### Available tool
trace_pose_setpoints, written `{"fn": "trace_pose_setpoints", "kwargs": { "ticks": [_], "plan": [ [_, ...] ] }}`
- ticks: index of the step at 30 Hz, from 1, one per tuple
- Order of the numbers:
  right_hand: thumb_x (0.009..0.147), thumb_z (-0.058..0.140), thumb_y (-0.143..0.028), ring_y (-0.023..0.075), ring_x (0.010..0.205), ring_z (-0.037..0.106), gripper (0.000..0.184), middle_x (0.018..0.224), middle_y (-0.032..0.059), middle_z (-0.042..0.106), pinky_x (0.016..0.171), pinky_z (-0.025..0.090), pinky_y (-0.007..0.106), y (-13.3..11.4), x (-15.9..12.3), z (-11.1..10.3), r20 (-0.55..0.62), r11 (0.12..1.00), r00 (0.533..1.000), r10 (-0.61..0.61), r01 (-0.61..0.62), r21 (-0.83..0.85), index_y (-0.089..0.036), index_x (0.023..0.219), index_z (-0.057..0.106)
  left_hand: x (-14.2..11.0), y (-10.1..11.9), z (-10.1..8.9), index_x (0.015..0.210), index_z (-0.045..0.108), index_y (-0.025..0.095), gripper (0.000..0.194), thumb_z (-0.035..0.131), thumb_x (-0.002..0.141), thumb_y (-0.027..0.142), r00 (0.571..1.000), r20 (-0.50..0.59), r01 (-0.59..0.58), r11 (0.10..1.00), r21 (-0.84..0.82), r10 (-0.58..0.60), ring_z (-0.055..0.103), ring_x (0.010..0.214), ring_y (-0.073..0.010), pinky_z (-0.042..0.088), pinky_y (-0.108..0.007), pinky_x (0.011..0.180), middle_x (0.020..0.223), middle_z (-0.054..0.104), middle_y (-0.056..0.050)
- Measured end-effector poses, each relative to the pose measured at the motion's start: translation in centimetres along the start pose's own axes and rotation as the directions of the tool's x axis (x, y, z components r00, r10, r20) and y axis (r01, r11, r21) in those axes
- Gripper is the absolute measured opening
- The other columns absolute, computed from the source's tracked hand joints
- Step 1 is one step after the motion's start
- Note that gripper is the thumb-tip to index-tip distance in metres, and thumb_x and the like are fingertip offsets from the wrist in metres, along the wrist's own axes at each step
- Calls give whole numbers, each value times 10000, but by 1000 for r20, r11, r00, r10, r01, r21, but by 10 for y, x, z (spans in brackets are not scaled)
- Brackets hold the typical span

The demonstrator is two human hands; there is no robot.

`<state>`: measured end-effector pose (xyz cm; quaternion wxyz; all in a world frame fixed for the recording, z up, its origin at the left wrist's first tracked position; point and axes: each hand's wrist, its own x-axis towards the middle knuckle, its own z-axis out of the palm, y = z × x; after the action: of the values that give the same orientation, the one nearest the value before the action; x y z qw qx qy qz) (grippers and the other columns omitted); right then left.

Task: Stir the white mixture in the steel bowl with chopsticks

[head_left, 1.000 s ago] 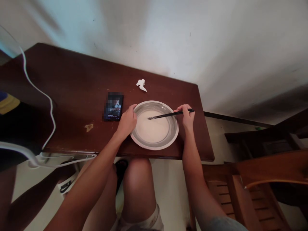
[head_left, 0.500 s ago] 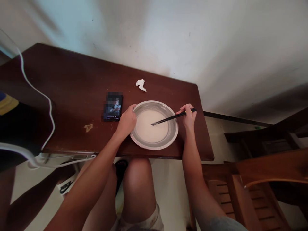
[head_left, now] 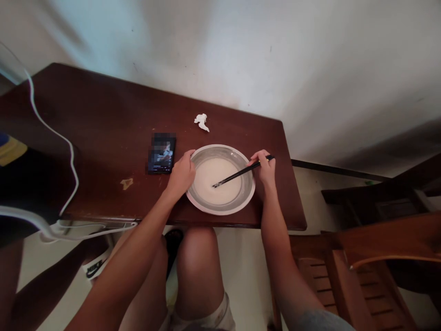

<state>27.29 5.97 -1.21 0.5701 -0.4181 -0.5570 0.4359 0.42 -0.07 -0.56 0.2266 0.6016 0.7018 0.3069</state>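
A wide metal bowl point(head_left: 248, 195) stands near the front edge of the dark table, partly filled with a creamy white liquid point(head_left: 223, 172). At its left rim, my left hand point(head_left: 183, 174) is closed round the edge, the thumb side toward the back. My right hand point(head_left: 264, 166), over the right rim, grips black chopsticks point(head_left: 239, 174). Their lower ends slant down to the left into the liquid, with some white on the tips. The palm side of each hand is hidden.
A phone point(head_left: 161, 154) with a lit screen lies left of the bowl. Behind the bowl is a crumpled white tissue point(head_left: 201, 122). White cables point(head_left: 71, 151) run over the table's left side. A wooden chair point(head_left: 337, 276) stands at the right, and the wall borders the table's far edge.
My right hand has shifted slightly left, and the chopstick tips have moved left and toward me in the liquid. My left hand and the bowl have stayed put.
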Motion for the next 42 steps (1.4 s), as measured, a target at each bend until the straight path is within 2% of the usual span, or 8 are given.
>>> {"fn": "trace_pose_setpoints", "kwargs": {
  "ticks": [3,8,13,19,24,30,35,42],
  "plan": [
    [885,601,-519,143,559,698,340,561,-28,702,631,532,273,0,0,2,13,1000,1000,-10,10,-29,-218,747,680,0,0,0,1390,530,94,521,320,915,138,1000,-3,2,1000,-5,-2,622,1239,-284,452,-425,1081,1353,642,-176],
    [904,572,-498,123,465,644,357,489,-49,644,572,489,256,-2,4,-2,-198,997,977,-73,67,-38,-218,686,614,0,0,0,1385,532,86,518,325,913,133,1000,-4,-11,1000,-1,11,624,1237,-290,455,-434,1079,1342,647,-185],
    [893,575,-525,137,509,660,348,532,-29,678,598,509,275,0,2,0,-45,998,999,-5,3,-63,-222,740,655,1,-2,0,1386,530,77,518,326,913,133,1000,2,-8,1000,4,8,626,1229,-306,460,-461,1070,1339,646,-196],
    [904,558,-519,129,463,640,374,484,-50,632,578,491,266,0,5,-4,-195,997,979,-51,39,-65,-223,679,600,0,-1,0,1379,535,91,510,338,909,127,1000,0,-8,1000,-6,8,628,1228,-294,460,-445,1072,1330,652,-187],
    [886,589,-510,137,506,657,337,515,-27,673,595,507,271,-1,2,1,-11,999,1000,15,-15,-48,-222,725,660,0,0,-1,1366,540,108,500,335,911,134,1000,-5,-1,1000,-17,1,634,1217,-283,469,-436,1061,1322,660,-172],
    [888,572,-542,132,478,646,375,497,-41,653,574,497,265,0,4,-4,-148,998,988,-38,28,-64,-228,687,612,1,0,-1,1348,550,112,485,340,911,147,1000,-7,3,1000,-22,-3,644,1196,-285,479,-441,1044,1296,673,-176],
    [884,581,-543,140,520,655,363,529,-23,678,617,524,283,-1,2,-1,0,998,1000,12,-12,-67,-224,733,665,2,0,-1,1353,539,99,490,341,907,145,1000,5,10,1000,-4,-10,637,1203,-300,475,-451,1038,1311,660,-193],
    [898,577,-498,126,461,626,349,484,-48,635,589,504,271,-5,2,-2,-77,1000,997,-11,9,-17,-228,682,625,1,4,-2,1352,537,111,490,332,909,152,1000,7,17,1000,1,-17,634,1204,-298,475,-441,1031,1307,663,-182]
  ]
}}
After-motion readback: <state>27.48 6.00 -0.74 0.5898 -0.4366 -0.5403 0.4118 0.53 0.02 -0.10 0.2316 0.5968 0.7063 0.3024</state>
